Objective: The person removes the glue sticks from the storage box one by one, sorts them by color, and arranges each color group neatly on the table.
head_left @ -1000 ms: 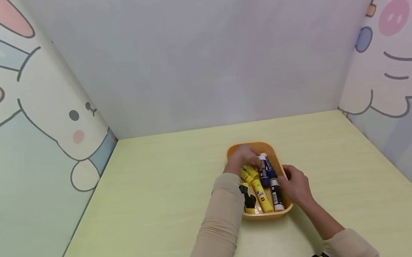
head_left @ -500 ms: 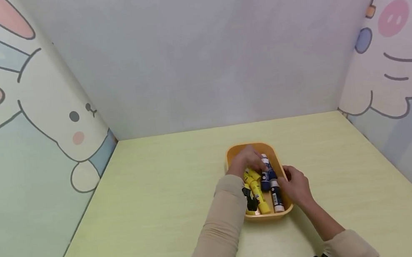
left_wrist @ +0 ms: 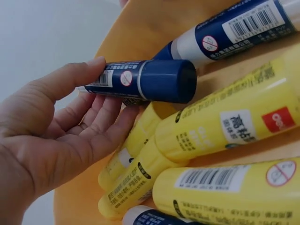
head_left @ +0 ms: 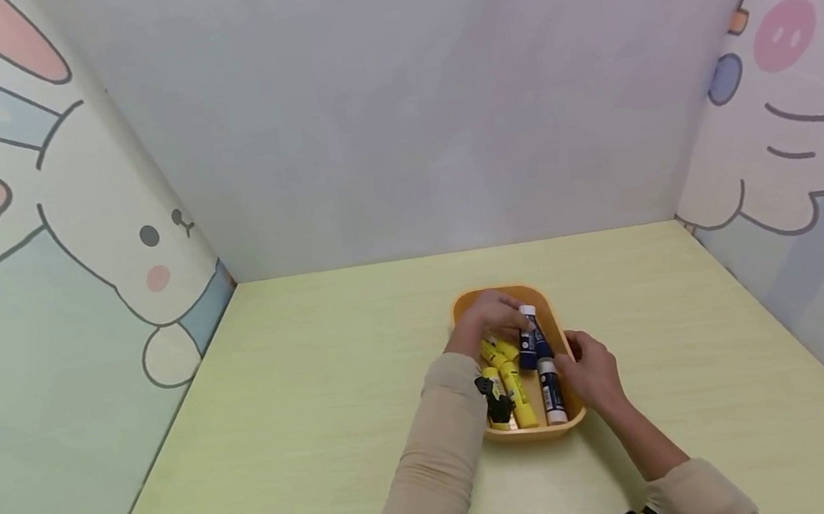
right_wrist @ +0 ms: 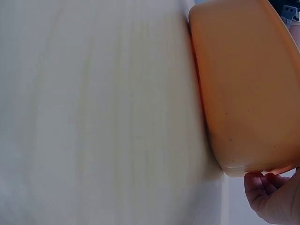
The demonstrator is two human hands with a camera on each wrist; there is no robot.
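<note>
In the head view an orange plastic bin holds several yellow and navy-blue glue sticks. My left hand reaches into its far part and grips a navy glue stick between thumb and fingers, over yellow glue sticks in the left wrist view. Another navy glue stick lies behind it. A third navy glue stick rests near the bin's front right corner. My right hand holds the bin's right rim, and the right wrist view shows its curled fingertips against the bin's outer wall.
The bin stands on a pale yellow-green table, right of its middle. A plain wall rises behind. Side panels painted with a rabbit and a pig flank the table.
The left hand dipped slightly with the navy glue stick, then came back up. A long yellow glue stick in the bin has shifted left. The right hand has stayed on the rim.
</note>
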